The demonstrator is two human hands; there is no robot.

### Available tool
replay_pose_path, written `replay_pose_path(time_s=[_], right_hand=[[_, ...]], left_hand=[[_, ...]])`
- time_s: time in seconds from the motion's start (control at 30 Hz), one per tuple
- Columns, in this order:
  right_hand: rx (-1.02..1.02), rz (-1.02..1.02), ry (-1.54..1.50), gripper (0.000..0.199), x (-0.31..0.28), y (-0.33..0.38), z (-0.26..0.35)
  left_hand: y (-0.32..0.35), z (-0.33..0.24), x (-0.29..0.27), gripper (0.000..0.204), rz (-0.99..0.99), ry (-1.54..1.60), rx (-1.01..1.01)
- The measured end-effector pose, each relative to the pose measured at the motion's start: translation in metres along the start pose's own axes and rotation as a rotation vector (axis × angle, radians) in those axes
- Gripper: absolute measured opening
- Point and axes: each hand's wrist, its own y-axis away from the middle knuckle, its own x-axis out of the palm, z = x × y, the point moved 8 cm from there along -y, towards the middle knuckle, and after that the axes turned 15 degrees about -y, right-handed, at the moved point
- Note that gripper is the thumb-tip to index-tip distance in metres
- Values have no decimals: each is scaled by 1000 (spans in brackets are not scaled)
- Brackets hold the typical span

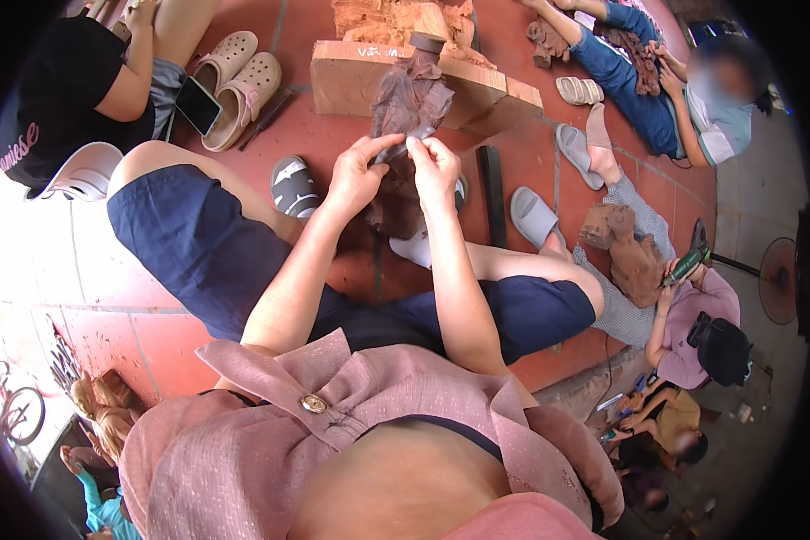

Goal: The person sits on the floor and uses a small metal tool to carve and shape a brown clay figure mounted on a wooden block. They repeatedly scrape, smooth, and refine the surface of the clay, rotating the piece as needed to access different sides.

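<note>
Pink cloth, lightly flecked, is worn by the person; the jacket (234, 441) fills the lower centre, a round metallic button (313, 404) fastened at its collar. Dark blue shorts (198, 247) are spread to left and right by the parted, bent knees.

Both forearms are extended up the frame from the lower centre, converging at upper centre. The left hand (358, 177) is held with wrist nearly straight, index finger reached across toward the right hand (436, 169), the other fingers curled; whether anything is gripped by it cannot be told. The right hand is bent inward, thumb and index finger pinched together on a small pale scrap (421, 132), its material unclear.

The figure (412, 94) is placed at upper centre, between the knees, partly covered by the hands. It is carved in dark reddish-brown wood, folded and ridged, topped by a flat, round cap shape. A straight black bar (492, 193) is laid on red tiles (522, 166) to its right.

Beyond, a pale, smooth-faced block (342, 79) is seen, backed by rough orange wood (391, 22).
</note>
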Motion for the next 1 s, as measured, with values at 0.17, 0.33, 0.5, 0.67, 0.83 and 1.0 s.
replay_pose_path(time_s=[0.17, 0.33, 0.5, 0.67, 0.83, 1.0], right_hand=[[16, 12, 6, 19, -2, -2, -5], [26, 7, 10, 20, -1, -2, -4], [27, 22, 19, 18, 2, -5, 2], [34, 19, 4, 19, 1, 0, 3], [5, 39, 71, 22, 2, -4, 4], [78, 4, -56, 21, -1, -3, -5]], left_hand=[[-3, 9, 7, 50, -29, 40, 15], [1, -7, -4, 52, -34, -63, -2], [-4, 0, 0, 52, 23, -34, -40], [-4, -4, -5, 52, 44, -122, -43], [-11, 3, -2, 51, 62, -4, -17], [-9, -8, -8, 52, 88, -128, -42]])
